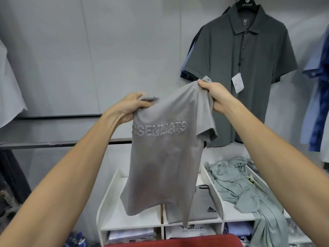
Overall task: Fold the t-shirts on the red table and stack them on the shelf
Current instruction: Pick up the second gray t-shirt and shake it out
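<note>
Both the left hand (135, 104) and right hand (211, 93) are closed on the shoulders of a limp, light grey cotton t-shirt with raised lettering (163, 157), hanging above the white compartmented shelf (114, 202); shoulder seams likely give the best hold.

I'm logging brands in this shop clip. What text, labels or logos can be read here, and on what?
"SENLIATS", raised letters, first part hidden: grey t-shirt held by both hands.
"adidas" with logo: folded grey garment on the shelf.
"ARISTINO", roughly: black hanger.
Polo neck label and swing tag: too small to read.
Print on the bagged shirt: blurred.
</note>
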